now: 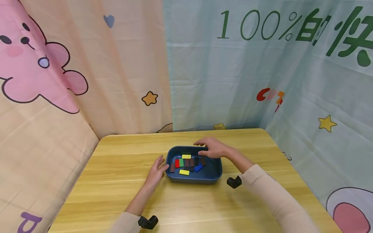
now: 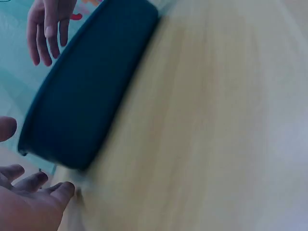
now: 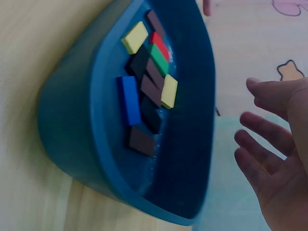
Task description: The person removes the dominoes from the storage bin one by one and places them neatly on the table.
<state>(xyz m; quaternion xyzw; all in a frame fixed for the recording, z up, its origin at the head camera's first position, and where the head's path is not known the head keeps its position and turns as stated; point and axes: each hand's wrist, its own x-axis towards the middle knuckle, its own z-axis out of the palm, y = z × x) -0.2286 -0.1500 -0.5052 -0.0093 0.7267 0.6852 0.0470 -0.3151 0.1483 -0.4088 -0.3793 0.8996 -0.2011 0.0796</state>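
A dark blue rectangular tub [image 1: 193, 181] with rounded corners stands on the table, filling much of the left wrist view. On its floor lie small flat blocks: a red block [image 1: 177, 163], a green block [image 1: 181, 162], a blue block [image 3: 129, 101], two yellow ones and several brown and black ones. My left hand [image 1: 155, 172] is at the tub's left end, thumb close to the rim, fingers spread. Over the far right rim is my right hand [image 1: 214, 148]; the right wrist view shows its fingers loosely bent and apart from the tub, holding nothing.
The light wooden table [image 1: 125, 191] extends around the tub on all sides. Printed curtains [image 1: 209, 81] hang behind it and along both sides. A black device [image 1: 148, 222] sits at the left wrist, and another black device [image 1: 234, 182] at the right.
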